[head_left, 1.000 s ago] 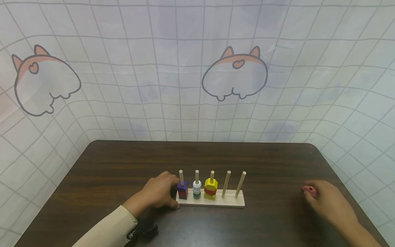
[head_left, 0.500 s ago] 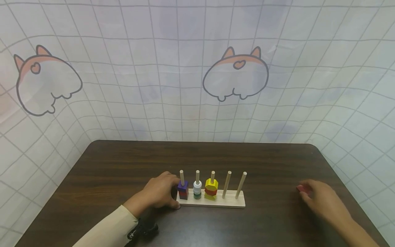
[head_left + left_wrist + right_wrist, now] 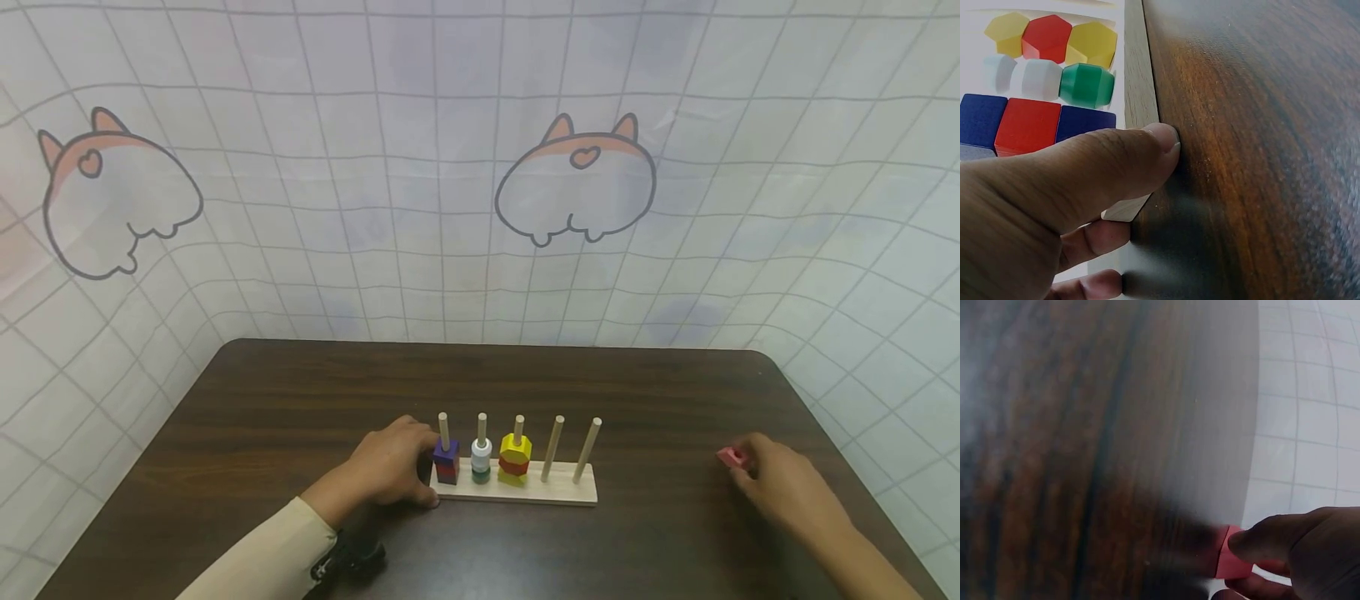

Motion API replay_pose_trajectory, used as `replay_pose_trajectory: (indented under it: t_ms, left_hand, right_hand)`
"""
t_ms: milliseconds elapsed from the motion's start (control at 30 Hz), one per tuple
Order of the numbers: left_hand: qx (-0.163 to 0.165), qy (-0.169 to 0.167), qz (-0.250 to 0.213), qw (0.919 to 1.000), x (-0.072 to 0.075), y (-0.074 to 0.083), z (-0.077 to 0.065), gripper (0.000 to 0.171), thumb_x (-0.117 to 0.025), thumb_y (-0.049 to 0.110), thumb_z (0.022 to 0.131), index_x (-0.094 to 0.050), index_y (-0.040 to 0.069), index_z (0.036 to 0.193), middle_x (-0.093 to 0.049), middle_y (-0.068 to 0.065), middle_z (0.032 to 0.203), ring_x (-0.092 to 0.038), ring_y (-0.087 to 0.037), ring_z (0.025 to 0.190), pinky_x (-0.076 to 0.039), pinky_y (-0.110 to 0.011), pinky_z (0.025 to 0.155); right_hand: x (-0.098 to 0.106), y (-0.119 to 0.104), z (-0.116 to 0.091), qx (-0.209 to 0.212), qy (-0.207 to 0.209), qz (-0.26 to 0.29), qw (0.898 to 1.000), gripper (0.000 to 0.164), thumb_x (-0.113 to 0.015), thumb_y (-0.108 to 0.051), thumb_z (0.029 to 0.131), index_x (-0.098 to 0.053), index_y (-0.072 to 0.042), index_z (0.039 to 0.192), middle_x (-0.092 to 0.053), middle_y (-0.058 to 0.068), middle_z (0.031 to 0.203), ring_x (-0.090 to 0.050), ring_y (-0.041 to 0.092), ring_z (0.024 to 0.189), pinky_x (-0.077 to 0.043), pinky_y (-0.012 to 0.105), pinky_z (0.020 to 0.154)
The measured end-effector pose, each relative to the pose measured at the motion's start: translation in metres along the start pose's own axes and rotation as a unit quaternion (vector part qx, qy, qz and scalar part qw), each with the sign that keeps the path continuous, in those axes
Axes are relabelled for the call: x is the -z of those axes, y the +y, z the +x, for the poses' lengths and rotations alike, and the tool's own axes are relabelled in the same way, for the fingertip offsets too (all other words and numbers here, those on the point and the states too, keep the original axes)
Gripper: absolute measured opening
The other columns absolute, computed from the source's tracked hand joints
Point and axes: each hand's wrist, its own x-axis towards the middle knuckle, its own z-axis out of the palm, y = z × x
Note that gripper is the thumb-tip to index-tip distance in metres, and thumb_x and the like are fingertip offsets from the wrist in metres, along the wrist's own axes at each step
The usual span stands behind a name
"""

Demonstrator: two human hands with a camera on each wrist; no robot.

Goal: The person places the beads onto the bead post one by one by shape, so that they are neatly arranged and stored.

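A wooden peg board [image 3: 558, 490] with several upright pegs stands on the table. My left hand [image 3: 384, 468] holds its left end, the thumb along the front edge in the left wrist view. The leftmost peg carries purple and red square blocks [image 3: 447, 463], the second white and green rounded beads [image 3: 481, 460], and the third yellow and red angular blocks [image 3: 515, 457]. The two pegs on the right are bare. Away to the right, my right hand [image 3: 793, 485] pinches a small red block [image 3: 1231, 557] with a hole in it, between thumb and fingers.
The dark wood-grain table [image 3: 645, 400] extends between the peg board and the right hand. A white grid-patterned curtain [image 3: 420, 208] with cartoon animals surrounds the table's back and sides. A black strap or device [image 3: 348, 562] sits at the left wrist.
My right hand has shifted slightly left with the red block, which has turned a little in the fingers. The left hand keeps its hold on the peg board.
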Motion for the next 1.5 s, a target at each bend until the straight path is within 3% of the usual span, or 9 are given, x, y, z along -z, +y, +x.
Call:
replay_pose_trajectory:
  t_ms: [167, 433, 1000, 1133, 1300, 1500]
  left_hand:
    - [0.0, -0.001, 0.002, 1.0, -0.001, -0.001, 0.001, 0.056, -0.097, 0.04, 0.059, -0.074, 0.025, 0.108, -0.068, 0.004, 0.117, -0.056, -0.021, 0.116, -0.052, -0.056, 0.082]
    - [-0.002, 0.002, 0.001, 1.0, -0.001, -0.001, 0.001, 0.056, -0.097, 0.04, 0.059, -0.074, 0.025, 0.108, -0.068, 0.005, 0.117, -0.056, -0.021, 0.116, -0.052, -0.056, 0.082]
    - [0.002, -0.001, 0.0, 1.0, -0.001, -0.002, 0.002, 0.055, -0.098, 0.041, 0.058, -0.073, 0.026, 0.106, -0.067, 0.006, 0.113, -0.056, -0.02, 0.114, -0.052, -0.055, 0.081]
    - [0.001, -0.001, 0.003, 1.0, -0.002, -0.002, 0.002, 0.057, -0.097, 0.042, 0.058, -0.074, 0.026, 0.108, -0.068, 0.006, 0.114, -0.056, -0.02, 0.114, -0.052, -0.055, 0.081]
    - [0.001, -0.001, 0.004, 1.0, -0.002, -0.002, 0.002, 0.058, -0.097, 0.042, 0.058, -0.074, 0.025, 0.109, -0.068, 0.005, 0.115, -0.056, -0.02, 0.115, -0.052, -0.055, 0.081]
    - [0.001, -0.002, 0.001, 1.0, -0.001, -0.001, 0.002, 0.057, -0.098, 0.041, 0.059, -0.074, 0.025, 0.108, -0.068, 0.005, 0.115, -0.056, -0.021, 0.115, -0.052, -0.055, 0.081]
  right_hand:
    - [-0.002, -0.006, 0.003, -0.002, -0.016, 0.006, 1.0, 0.026, -0.075, -0.017, 0.091, -0.065, 0.0, 0.107, -0.074, 0.014, 0.092, -0.071, 0.038, 0.086, -0.054, 0.058, 0.071]
    - [-0.008, -0.025, 0.014, 0.019, -0.018, 0.045, 0.999, 0.025, -0.077, -0.013, 0.085, -0.068, -0.005, 0.107, -0.074, 0.011, 0.093, -0.071, 0.031, 0.084, -0.054, 0.05, 0.067]
    - [0.008, -0.096, 0.028, 0.099, 0.03, 0.076, 0.992, 0.026, -0.08, -0.011, 0.085, -0.071, -0.014, 0.109, -0.073, 0.001, 0.098, -0.07, 0.027, 0.092, -0.054, 0.052, 0.078]
    - [0.016, -0.109, 0.029, 0.115, 0.049, 0.086, 0.988, 0.026, -0.08, -0.01, 0.085, -0.072, -0.015, 0.11, -0.072, -0.002, 0.099, -0.067, 0.021, 0.084, -0.053, 0.045, 0.074]
    - [0.025, -0.122, 0.028, 0.131, 0.067, 0.102, 0.984, 0.027, -0.081, -0.01, 0.085, -0.072, -0.018, 0.109, -0.071, -0.005, 0.098, -0.054, 0.01, 0.064, -0.046, 0.031, 0.061]
    - [0.035, -0.135, 0.028, 0.163, 0.088, 0.113, 0.976, 0.03, -0.083, -0.008, 0.083, -0.072, -0.021, 0.108, -0.071, -0.009, 0.097, -0.049, 0.007, 0.065, -0.043, 0.027, 0.059]
